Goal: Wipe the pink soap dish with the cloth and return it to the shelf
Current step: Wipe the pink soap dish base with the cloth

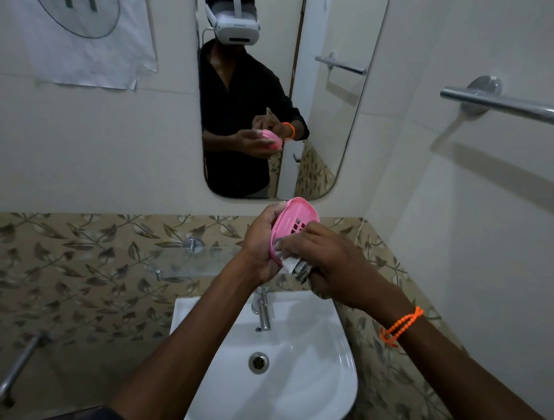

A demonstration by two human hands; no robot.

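Note:
The pink soap dish [296, 221] is tilted on edge above the basin, its slotted inside facing me. My left hand [261, 244] grips its left rim and underside. My right hand [327, 259] holds a bunched white and grey cloth [294, 264] pressed into the dish's lower end. Below and left of my hands, the glass shelf [187, 263] is fixed to the leaf-patterned tile band, and nothing rests on its visible part.
A white washbasin [309, 386] with a chrome tap [262, 310] lies directly under my hands. A mirror [330, 117] hangs ahead. A chrome towel rail [508, 105] juts from the right wall; another chrome bar [18, 366] sits low left. A white cloth [80, 29] hangs upper left.

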